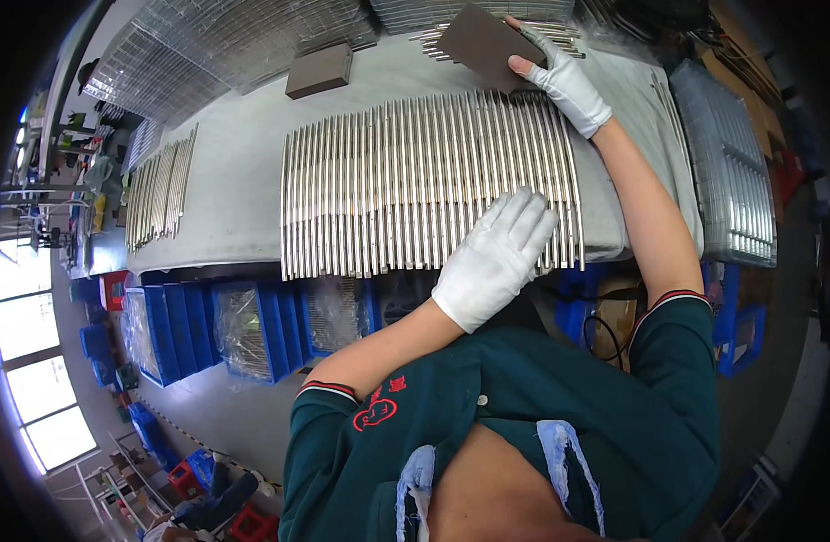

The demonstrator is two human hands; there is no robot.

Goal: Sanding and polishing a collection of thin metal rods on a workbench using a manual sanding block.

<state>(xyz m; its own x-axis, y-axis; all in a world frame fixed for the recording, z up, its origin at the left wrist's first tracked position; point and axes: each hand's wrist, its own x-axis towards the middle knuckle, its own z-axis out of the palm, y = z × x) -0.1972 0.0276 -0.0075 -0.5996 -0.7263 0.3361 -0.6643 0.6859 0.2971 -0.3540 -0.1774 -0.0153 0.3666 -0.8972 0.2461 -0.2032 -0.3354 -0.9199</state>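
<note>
A wide row of shiny metal rods (388, 181) lies side by side on the cloth-covered table in front of me. My left hand (498, 257), in a white glove, rests flat with fingers stretched over the near ends of the rods towards the right. Past their far right end, my right hand (567, 83) grips a flat grey-brown rectangular block (482, 43), like a sanding sponge, by its right side. Its glove leaves the thumb tip and a fingertip bare. The block is tilted and partly covers more rods lying behind it.
A second grey-brown block (319, 72) lies beyond the row. A smaller group of rods (162, 191) is at the left. Clear plastic trays (726, 167) are stacked at the right, with more trays (207, 50) at the back. Blue bins (175, 334) stand below the table's near edge.
</note>
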